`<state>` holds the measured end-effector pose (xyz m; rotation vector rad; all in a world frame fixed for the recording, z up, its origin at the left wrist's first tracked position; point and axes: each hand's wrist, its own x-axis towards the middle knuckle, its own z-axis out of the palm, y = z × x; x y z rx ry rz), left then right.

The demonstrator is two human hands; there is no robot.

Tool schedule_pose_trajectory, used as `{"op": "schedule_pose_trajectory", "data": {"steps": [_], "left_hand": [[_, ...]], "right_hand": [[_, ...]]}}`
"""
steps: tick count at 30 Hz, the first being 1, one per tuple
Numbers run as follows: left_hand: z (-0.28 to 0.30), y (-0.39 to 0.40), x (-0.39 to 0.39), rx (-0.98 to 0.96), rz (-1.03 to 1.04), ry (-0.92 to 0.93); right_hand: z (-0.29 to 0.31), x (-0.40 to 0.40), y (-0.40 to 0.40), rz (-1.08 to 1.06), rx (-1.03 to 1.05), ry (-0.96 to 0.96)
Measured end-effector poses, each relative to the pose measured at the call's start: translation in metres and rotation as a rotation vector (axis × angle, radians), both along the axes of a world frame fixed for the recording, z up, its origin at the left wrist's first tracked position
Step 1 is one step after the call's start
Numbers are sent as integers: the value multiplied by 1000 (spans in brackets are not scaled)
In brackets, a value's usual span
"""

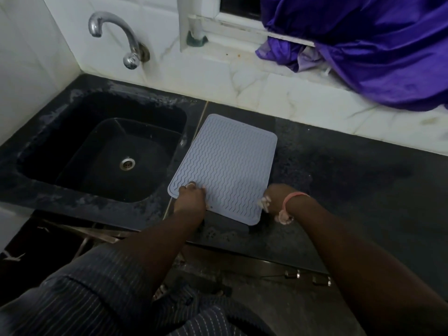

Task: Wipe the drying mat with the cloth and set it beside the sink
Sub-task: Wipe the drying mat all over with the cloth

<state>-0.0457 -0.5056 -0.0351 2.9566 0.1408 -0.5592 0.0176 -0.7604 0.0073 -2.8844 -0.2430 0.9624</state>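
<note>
Head view, single frame. I see the drying mat (224, 166), pale grey with a wavy ribbed surface, lying flat on the dark counter (351, 180) just to the right of the sink (101, 146). Its left edge runs near the sink's right rim; I cannot tell whether it overlaps the rim. The mat sits slightly rotated, with its far end tilted toward the right.

Left hand (191, 196): positioned at the mat's near-left corner. The fingers (194, 186) are curled and lie on the mat's top surface, with a ring visible on one finger. I cannot tell whether the thumb is under the edge, so I read this as a grip on the corner with some uncertainty.

Right hand (276, 197): positioned at the mat's near-right edge, touching or just beside it. It is closed around a small pale cloth (265, 202), of which only a bunched part protrudes on the mat side. A pink band (294, 197) circles the wrist, and another pale bit shows below the wrist.

Surroundings: a chrome tap (116, 35) is mounted on the white tiled wall above the sink. A purple fabric (378, 44) is draped over the window ledge at upper right. The counter surface shows pale smears near the front edge.
</note>
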Motion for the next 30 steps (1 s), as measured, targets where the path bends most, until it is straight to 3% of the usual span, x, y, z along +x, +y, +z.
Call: {"op": "schedule_pose_trajectory", "data": {"steps": [4, 10, 20, 25, 27, 30], "left_hand": [[-7, -4, 2, 20, -53, 43], [-5, -6, 1, -53, -13, 61], [-12, -3, 0, -61, -52, 33], [-12, 2, 0, -98, -53, 6], [-17, 12, -1, -137, -85, -48], [-21, 36, -4, -355, 48, -179]], "right_hand": [[-6, 0, -4, -385, 206, -109], [-33, -27, 16, -605, 230, -147], [-38, -60, 41, -637, 151, -96], [-39, -69, 63, -631, 225, -71], [-37, -63, 73, -648, 309, -72], [-27, -51, 86, -626, 323, -189]]}}
